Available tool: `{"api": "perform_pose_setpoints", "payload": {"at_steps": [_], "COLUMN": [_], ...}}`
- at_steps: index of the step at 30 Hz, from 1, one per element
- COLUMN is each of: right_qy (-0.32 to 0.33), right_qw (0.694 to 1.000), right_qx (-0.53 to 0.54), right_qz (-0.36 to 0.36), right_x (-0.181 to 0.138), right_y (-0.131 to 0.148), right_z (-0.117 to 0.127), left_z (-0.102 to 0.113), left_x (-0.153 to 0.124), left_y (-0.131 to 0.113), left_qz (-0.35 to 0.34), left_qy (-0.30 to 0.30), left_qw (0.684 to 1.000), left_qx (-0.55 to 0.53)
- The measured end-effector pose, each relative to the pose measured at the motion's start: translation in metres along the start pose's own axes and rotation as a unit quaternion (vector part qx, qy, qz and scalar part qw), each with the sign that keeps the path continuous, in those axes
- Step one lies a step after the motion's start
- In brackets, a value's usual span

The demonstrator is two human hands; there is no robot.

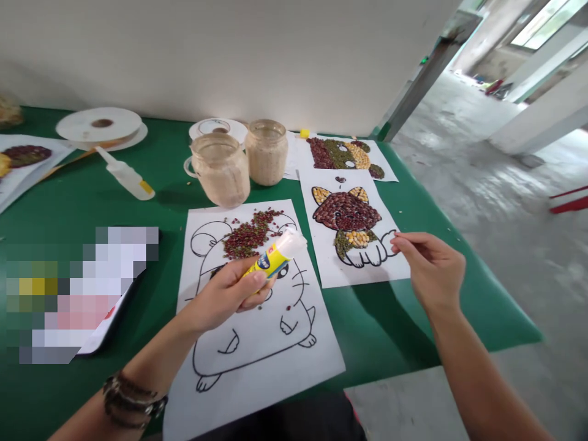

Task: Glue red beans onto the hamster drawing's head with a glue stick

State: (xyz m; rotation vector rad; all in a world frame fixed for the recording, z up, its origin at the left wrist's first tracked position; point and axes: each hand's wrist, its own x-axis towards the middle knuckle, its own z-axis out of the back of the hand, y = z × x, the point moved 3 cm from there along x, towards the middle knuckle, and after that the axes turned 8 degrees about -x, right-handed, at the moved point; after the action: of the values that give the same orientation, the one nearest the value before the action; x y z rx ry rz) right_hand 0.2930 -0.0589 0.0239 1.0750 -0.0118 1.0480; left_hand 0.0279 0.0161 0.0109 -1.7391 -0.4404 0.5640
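My left hand (243,285) is wrapped round a yellow-labelled glue bottle (271,257), its whitish translucent end tilted up to the right. Beneath it lies a sheet with a hamster-like line drawing (257,361). A loose heap of dark red and green beans (248,236) covers the top of the drawn head. My right hand (432,263) has thumb and forefinger pinched together over the right edge of a fox picture (346,211), by its tail; whatever is between the fingertips is too small to make out. Red beans, green beans and corn kernels fill parts of the fox.
Two cloudy glass jars (220,171) (267,153) stand behind the drawing. Another bean picture (344,156) lies at the back right. Leftward are a white nozzle bottle (128,177), a white reel (98,125) and a blurred-out phone-like object (96,294). A wall borders the green table (487,312).
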Motion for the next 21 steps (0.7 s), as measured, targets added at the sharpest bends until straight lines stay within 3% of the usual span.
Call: {"api": "perform_pose_setpoints", "payload": {"at_steps": [5, 10, 21], "right_qy": [0.074, 0.128, 0.155], "right_qw": [0.985, 0.957, 0.939], "right_qx": [-0.144, -0.196, -0.219], "right_qz": [0.052, 0.17, 0.217], "right_x": [0.001, 0.011, 0.011], "right_y": [-0.033, -0.028, -0.025], "right_z": [0.005, -0.007, -0.02], "left_z": [0.001, 0.003, 0.004], "left_x": [0.001, 0.001, 0.002], "left_y": [0.005, 0.005, 0.004], "left_qz": [-0.006, -0.017, -0.027], "left_qy": [0.002, -0.001, -0.012], "left_qw": [1.0, 1.0, 0.999], "left_qx": [0.012, 0.026, 0.034]}}
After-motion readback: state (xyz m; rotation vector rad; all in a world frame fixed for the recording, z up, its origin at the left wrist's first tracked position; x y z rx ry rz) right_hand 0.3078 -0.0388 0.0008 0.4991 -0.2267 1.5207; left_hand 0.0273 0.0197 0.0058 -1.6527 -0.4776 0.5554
